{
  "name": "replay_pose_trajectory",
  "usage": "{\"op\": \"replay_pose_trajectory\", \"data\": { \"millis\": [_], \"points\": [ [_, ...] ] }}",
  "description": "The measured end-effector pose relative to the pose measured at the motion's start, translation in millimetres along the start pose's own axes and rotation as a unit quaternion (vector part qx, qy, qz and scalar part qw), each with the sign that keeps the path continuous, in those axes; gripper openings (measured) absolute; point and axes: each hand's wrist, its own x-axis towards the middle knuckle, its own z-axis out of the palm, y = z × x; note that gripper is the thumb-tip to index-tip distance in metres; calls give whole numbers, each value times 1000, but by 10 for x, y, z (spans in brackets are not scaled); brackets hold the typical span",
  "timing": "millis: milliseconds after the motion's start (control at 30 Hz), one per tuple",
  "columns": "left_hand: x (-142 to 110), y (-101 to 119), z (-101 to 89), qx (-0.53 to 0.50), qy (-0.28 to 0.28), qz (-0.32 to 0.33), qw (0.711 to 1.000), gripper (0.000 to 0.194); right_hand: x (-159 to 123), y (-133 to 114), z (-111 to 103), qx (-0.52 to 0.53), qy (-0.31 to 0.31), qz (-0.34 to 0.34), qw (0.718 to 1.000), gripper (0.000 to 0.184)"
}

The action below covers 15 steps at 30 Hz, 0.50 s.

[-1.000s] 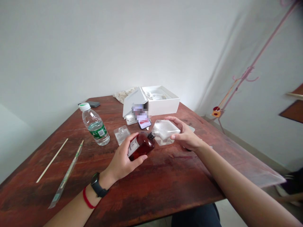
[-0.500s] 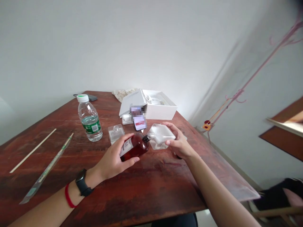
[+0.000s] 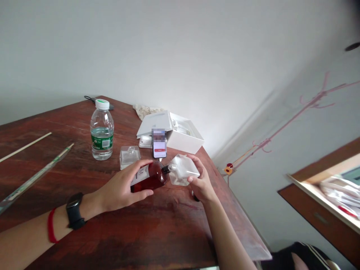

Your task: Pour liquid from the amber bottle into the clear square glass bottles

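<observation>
My left hand [image 3: 120,187] is closed around a reddish-brown bottle [image 3: 156,175] with a pale label, tilted on its side with its black neck pointing right. My right hand [image 3: 200,180] grips a clear, square-sided bottle [image 3: 184,168], also tilted, by its base end. The two necks meet mouth to mouth between my hands; whether liquid passes there I cannot tell. Just behind my left hand lies another clear square bottle [image 3: 129,155]. A small dark object [image 3: 195,196] shows partly under my right hand.
A water bottle [image 3: 102,131] stands at the left of the wooden table [image 3: 118,240]. Behind the hands are a lit phone [image 3: 159,148] and an open white box [image 3: 187,138]. A wooden stick [image 3: 26,147] and a wrapped one [image 3: 39,176] lie far left. A drawer [image 3: 317,210] is at right.
The whole view has turned and shifted, so the table's things sit differently in frame. Both hands keep their hold, and the two bottle necks stay together.
</observation>
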Motion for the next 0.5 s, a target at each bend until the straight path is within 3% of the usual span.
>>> {"op": "replay_pose_trajectory", "data": {
  "millis": [500],
  "points": [
    [-4,7,3,-15,-4,4,1000,82,-28,9,-11,21,11,-7,1000,80]
  ]
}}
